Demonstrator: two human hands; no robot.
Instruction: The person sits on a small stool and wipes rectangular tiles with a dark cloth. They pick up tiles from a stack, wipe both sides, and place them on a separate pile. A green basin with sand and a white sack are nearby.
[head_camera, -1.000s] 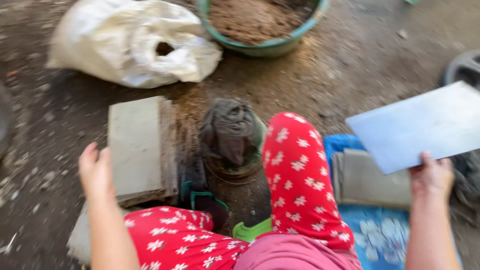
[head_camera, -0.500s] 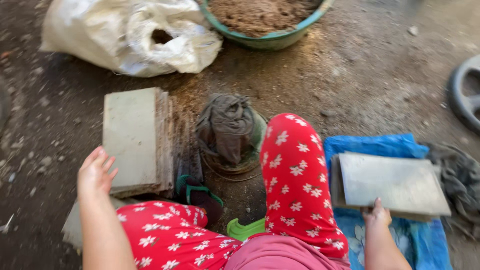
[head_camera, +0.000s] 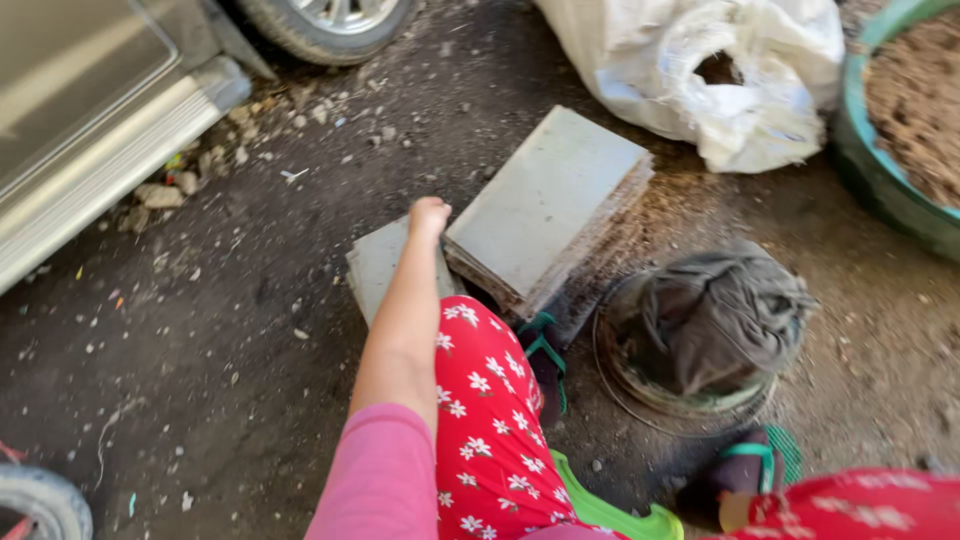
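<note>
Where slabs stack, left hand touching

1. White sack: a crumpled, bulging plastic bag at the top of the view, lying on the dirt ground with a torn dark hole in its side, just beside the green tub.
</note>
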